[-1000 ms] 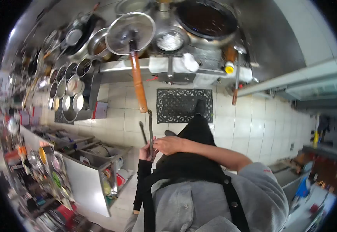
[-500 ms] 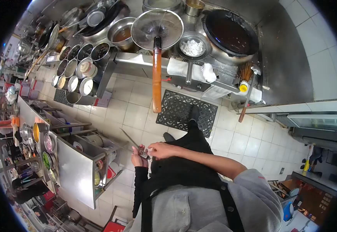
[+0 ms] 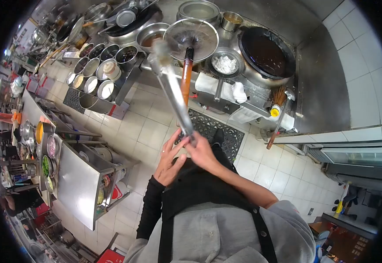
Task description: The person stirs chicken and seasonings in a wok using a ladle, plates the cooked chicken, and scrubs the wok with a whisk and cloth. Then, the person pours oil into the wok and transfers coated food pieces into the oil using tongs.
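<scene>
My right hand (image 3: 201, 151) is closed round the lower end of long metal tongs (image 3: 176, 94), which point up and away, their far end smeared by motion. Close beside it, my left hand (image 3: 170, 161) has its fingers spread, fingertips right at the base of the tongs. In this view the tongs cross in front of the wooden handle of a round mesh strainer (image 3: 205, 38) on the stove. Right of that strainer, a small pan-shaped strainer (image 3: 217, 90) holds white stuff.
A wok of dark liquid (image 3: 267, 52) sits at the right of the stove. Several seasoning pots (image 3: 90, 68) stand left, above a steel counter (image 3: 75, 184). A ladle (image 3: 278, 125) hangs by the stove front. A black mat (image 3: 235, 142) lies on the tiled floor.
Both hands have risen away from my waist. The tongs have swung up and forward towards the stove, and my left hand's fingers have opened out. The view has shifted slightly.
</scene>
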`<state>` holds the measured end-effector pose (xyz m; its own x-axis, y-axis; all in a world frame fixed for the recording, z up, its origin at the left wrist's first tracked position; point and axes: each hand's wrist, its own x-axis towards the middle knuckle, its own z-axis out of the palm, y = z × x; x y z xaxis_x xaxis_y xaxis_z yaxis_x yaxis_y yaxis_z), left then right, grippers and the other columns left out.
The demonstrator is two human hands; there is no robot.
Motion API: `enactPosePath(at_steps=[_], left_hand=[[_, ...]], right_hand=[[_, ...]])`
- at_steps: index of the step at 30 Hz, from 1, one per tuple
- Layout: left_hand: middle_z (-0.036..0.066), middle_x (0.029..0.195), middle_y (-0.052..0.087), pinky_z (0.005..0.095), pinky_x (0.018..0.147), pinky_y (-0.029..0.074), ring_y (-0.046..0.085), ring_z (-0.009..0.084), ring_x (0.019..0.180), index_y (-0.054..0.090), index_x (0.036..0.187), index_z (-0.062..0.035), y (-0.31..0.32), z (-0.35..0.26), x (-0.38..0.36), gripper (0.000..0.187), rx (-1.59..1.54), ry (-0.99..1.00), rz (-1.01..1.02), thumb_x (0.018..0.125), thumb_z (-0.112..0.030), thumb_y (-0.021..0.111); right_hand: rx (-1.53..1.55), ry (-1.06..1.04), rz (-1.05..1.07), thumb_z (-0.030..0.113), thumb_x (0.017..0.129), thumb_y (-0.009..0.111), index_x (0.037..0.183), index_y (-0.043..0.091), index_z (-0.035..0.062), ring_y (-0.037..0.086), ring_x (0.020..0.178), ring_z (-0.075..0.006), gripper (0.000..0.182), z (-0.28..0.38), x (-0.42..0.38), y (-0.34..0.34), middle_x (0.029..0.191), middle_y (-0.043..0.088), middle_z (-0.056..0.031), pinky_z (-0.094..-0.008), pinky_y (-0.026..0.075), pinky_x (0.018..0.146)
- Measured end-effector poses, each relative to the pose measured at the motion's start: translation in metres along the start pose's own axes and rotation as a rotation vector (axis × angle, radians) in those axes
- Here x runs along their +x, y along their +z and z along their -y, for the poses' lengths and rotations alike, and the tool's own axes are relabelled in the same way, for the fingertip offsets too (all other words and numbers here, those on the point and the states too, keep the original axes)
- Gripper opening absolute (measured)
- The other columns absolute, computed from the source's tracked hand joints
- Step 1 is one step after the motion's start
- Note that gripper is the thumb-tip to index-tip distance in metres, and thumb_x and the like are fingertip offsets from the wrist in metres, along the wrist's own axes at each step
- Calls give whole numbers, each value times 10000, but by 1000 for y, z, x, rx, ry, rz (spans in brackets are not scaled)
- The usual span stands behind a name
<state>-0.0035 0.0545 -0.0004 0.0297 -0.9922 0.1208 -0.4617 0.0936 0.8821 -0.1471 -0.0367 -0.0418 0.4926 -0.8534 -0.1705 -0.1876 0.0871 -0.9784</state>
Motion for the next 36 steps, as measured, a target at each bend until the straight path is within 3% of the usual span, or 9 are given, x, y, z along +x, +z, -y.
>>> enactPosePath(at_steps=[4,8,10,12,14,16,22,31,36], left_hand=[[162,1544,320,421,1158,246,307,348,1427,410,1462,-81,9,-31,27,561,-158,-13,64,949,-226,586],[174,1508,373,423,1139,294,359,346,1395,430,1442,-77,33,-21,33,548,-164,-63,208,946,-231,604],[175,1498,378,425,1131,308,366,366,1377,433,1433,-74,41,-11,36,547,-100,-87,327,941,-235,608],[185,1457,429,425,1119,330,405,373,1344,449,1416,-77,50,-6,39,523,-94,-83,362,940,-224,611],[188,1433,457,419,1112,342,425,373,1329,458,1406,-79,58,8,42,512,-103,-86,386,938,-212,615],[183,1397,494,413,1081,382,465,369,1296,474,1389,-78,59,6,55,484,-57,-99,353,946,-208,617],[186,1354,534,416,1053,415,498,371,1264,488,1373,-73,70,7,92,470,33,-188,319,948,-224,622],[203,1322,532,412,1018,441,527,385,1211,486,1357,-49,110,-5,159,449,32,-225,313,942,-176,603],[187,1302,548,391,956,489,590,335,1145,499,1354,-66,123,-2,171,435,-142,-382,258,945,-171,606]], right_hand=[[-121,136,-142,415,1003,519,956,594,-11,513,604,-144,435,42,-13,-48,673,572,-76,-326,420,558],[-69,148,-271,336,983,595,1007,613,-9,490,602,-96,346,24,-31,-93,676,567,-35,-283,395,542],[-222,-24,-389,288,933,673,1037,600,-8,552,606,-155,322,25,-35,-112,706,620,-86,-333,434,568],[-479,41,-429,266,917,684,1045,592,0,587,612,-240,309,32,-34,-139,721,627,-138,-369,457,590],[-730,-55,-488,244,916,653,1039,591,8,628,677,-374,274,24,-23,-168,800,642,-203,-449,476,601],[-956,-38,-518,255,927,618,1012,595,9,648,714,-408,262,24,-11,-193,854,652,-215,-494,492,609],[-1298,168,-492,282,920,610,942,593,-8,684,748,-391,292,9,49,-253,892,661,-207,-474,558,643],[-1322,59,-358,245,894,616,954,626,-22,702,758,-347,273,-42,158,-310,901,675,-200,-425,573,682],[-1342,46,-343,226,899,601,919,637,-3,701,742,-335,232,-13,157,-335,856,686,-177,-423,564,665]])
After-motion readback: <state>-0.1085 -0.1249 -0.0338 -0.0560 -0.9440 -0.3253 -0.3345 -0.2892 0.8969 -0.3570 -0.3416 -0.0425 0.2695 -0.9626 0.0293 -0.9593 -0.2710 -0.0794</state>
